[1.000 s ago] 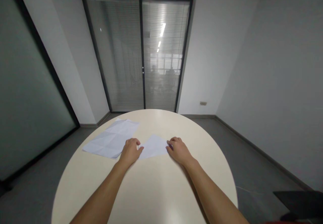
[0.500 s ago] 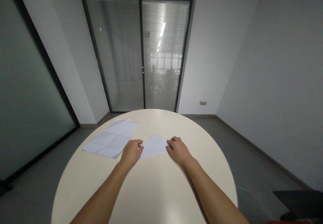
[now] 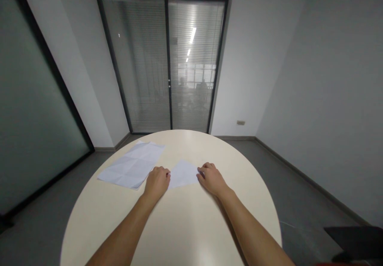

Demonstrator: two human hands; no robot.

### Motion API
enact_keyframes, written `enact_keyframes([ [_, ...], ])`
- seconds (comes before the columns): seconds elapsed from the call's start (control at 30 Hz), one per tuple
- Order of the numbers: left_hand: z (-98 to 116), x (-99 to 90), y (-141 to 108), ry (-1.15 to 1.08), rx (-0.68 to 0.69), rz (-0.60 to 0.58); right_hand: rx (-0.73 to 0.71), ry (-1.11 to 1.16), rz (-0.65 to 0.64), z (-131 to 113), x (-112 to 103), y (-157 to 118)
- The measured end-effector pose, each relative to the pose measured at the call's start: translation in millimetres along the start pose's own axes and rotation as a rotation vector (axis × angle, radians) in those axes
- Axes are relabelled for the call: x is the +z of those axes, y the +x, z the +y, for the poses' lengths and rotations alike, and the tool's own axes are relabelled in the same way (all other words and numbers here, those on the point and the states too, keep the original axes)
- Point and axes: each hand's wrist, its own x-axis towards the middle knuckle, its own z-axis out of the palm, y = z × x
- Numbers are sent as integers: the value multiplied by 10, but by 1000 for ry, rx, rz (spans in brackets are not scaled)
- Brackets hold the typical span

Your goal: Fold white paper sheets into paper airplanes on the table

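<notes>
A small white sheet of paper [image 3: 183,173] lies between my two hands on the round cream table [image 3: 179,226]. My left hand [image 3: 157,181] is closed on its left edge, thumb and fingers pinched together. At the right corner of the same sheet, my right hand [image 3: 210,178] pinches the paper between thumb and curled fingers. Larger creased white sheets [image 3: 133,164] lie farther left, partly beside my left hand. The fingertips of both hands partly cover the edges of the small sheet.
Beyond the table stands a glazed door [image 3: 167,66] with blinds. A frosted glass panel [image 3: 36,110] is on the left. Low on the far wall is a socket [image 3: 241,122]. A dark object [image 3: 356,240] shows at the lower right.
My left hand has shifted slightly right, and its thumb and fingers have closed together on the small sheet's left edge. My right hand has hardly moved.
</notes>
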Motion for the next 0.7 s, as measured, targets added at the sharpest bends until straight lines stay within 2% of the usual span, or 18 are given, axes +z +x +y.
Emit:
enact_keyframes([
  [0.27, 102, -25, -56, 115, 86, -13, 24, -35, 18, -29, 46, 7],
  [0.5, 177, -31, -104, 149, 102, -32, 49, -64, -5, -56, 46, 20],
  [0.7, 272, -104, -108, 193, 122, -95, 40, -65, -13, -53, 22, 32],
])
